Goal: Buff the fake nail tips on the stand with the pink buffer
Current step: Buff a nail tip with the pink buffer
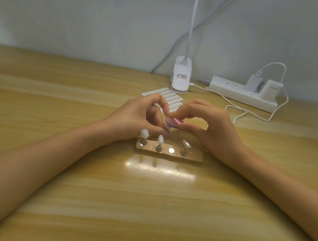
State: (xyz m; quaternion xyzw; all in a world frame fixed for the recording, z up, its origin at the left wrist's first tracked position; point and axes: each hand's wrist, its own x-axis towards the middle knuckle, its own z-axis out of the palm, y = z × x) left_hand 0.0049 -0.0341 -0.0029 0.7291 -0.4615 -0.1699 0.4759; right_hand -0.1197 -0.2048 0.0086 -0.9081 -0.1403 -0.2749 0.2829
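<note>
**Item 1. Table (137, 222).** Wooden top, with both forearms laid across it from the near edge. A glare patch is seen just in front of the stand.

**Item 2. Stand (194, 157).** A low block, set just in front of both hands. Three nail tips (160, 139) are carried upright on pegs. One bare seat (171, 150) is seen between the middle and right pegs.

**Item 3. Left hand (135, 116).** Held behind the stand, with fingers curled. The thumb and forefinger are closed on what appears to be the fourth nail tip (168, 130), lifted off its seat. Most of it is hidden.

**Item 4. Right hand (212, 125).** The pink buffer (173, 121) is pinched between thumb and forefinger and held directly over the lifted tip, touching or nearly so.

**Step judged:** buffing of the removed tip is in hand. The three on the stand are judged not yet worked.

**Next move calls for:** short light strokes, with the tip steadied. It is then to be returned to the bare seat without the neighbouring pegs being knocked.

**Item 5. Sticker sheet (168, 96).** White ovals, flat, just behind the hands.

**Item 6. Clip lamp base (181, 77).** White, at the far edge.

**Item 7. Power strip (242, 93).** Two plugs are fitted. A loose cable (239, 114) trails near the right hand and could be snagged.
</note>
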